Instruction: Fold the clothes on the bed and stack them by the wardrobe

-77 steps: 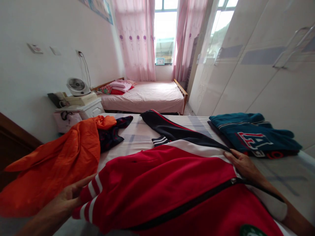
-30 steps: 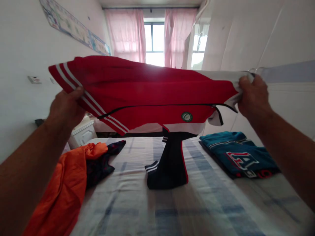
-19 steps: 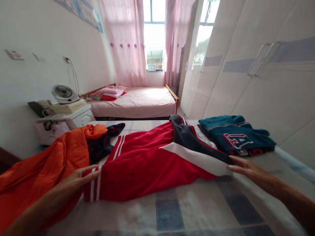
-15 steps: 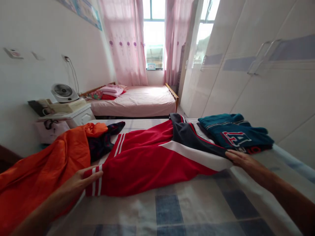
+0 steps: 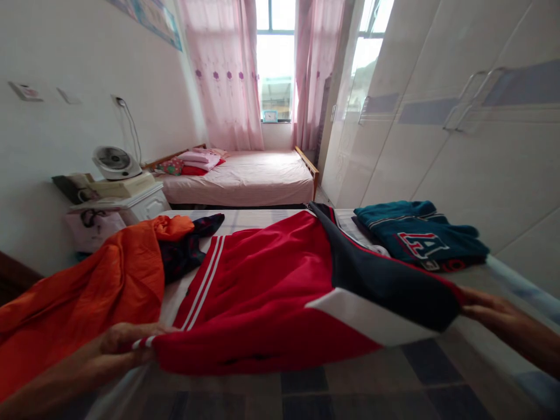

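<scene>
A red jacket [image 5: 271, 262] with dark navy and white panels is stretched between my two hands over the near bed. My left hand [image 5: 118, 350] is closed on its white-striped hem at the lower left. At the right, my right hand [image 5: 485, 306] grips the dark upper end of the jacket, its fingertips partly hidden by the cloth. The jacket's near edge is raised a little off the sheet. An orange garment [image 5: 109, 274] lies beside my left hand, with a dark patterned garment [image 5: 184, 254] next to it.
A folded teal garment [image 5: 420, 230] with a letter patch sits at the right on the checked bedsheet [image 5: 306, 396]. White wardrobes [image 5: 459, 163] line the right side. A small fan [image 5: 116, 162] stands on a cabinet at left. Farther back is a pink-covered bed [image 5: 245, 178].
My right hand has moved right and slightly down, pulling the jacket's dark end outward. My left hand has moved down and left with the hem. The jacket is now spread wider.
</scene>
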`<state>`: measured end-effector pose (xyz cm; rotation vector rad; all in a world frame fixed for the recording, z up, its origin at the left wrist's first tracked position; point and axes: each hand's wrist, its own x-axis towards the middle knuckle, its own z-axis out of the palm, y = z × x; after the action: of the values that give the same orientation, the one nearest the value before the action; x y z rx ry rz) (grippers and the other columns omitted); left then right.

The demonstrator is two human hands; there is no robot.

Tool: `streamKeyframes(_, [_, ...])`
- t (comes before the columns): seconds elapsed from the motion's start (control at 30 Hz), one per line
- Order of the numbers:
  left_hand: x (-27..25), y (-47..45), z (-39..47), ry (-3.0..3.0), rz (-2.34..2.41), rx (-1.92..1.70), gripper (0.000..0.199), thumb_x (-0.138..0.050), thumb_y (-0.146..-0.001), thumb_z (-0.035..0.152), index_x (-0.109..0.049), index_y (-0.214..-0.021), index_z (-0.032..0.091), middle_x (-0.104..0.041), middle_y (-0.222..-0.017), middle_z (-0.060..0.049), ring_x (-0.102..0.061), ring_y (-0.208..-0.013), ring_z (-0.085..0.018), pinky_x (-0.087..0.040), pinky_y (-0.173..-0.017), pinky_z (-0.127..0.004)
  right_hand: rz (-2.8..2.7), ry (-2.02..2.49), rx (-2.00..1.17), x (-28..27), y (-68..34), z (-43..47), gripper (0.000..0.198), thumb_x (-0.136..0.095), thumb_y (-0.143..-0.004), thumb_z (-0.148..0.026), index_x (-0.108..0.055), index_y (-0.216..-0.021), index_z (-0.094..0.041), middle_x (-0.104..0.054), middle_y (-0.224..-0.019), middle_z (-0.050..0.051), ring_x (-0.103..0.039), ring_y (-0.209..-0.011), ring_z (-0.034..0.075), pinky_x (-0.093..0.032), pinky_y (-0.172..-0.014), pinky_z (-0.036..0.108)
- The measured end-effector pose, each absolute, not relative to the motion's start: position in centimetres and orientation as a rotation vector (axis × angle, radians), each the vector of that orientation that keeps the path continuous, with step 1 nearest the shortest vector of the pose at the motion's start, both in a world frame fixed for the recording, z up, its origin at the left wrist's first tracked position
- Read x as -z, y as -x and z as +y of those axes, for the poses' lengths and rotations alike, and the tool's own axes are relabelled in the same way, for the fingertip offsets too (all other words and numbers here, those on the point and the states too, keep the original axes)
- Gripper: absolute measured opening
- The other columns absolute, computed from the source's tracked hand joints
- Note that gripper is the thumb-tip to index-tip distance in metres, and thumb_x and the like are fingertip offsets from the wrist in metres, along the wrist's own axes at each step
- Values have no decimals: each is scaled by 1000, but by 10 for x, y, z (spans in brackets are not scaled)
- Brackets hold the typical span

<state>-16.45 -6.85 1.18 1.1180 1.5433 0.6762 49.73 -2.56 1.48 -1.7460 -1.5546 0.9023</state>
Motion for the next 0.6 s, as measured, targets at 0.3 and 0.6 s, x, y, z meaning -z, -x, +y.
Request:
streamKeyframes(0.3, [-4,136,-74,-1679,1452,-419,28,-68,-58,46,-73,-86,46,-69,-113,0,-58,-110,-34,-47,-92,-41,-1799,1964,-691,-18,-431,-3,64,-54,-72,-60,-59,-122,-20,-61,-124,10,-55,-114,33,-42,-99,43])
streamKeyframes(0.6, [7,166,-100,-1812,1439,-582,19,-62,-64,50,-70,-80,54,-70,-107,6,-62,-105,-32,-49,-90,-42,-1288,1634,-888,-17,-467,-37,33,-57,-68,-48,-68,-99,-40,-71,-102,5,-66,-92,32,-54,-77,39])
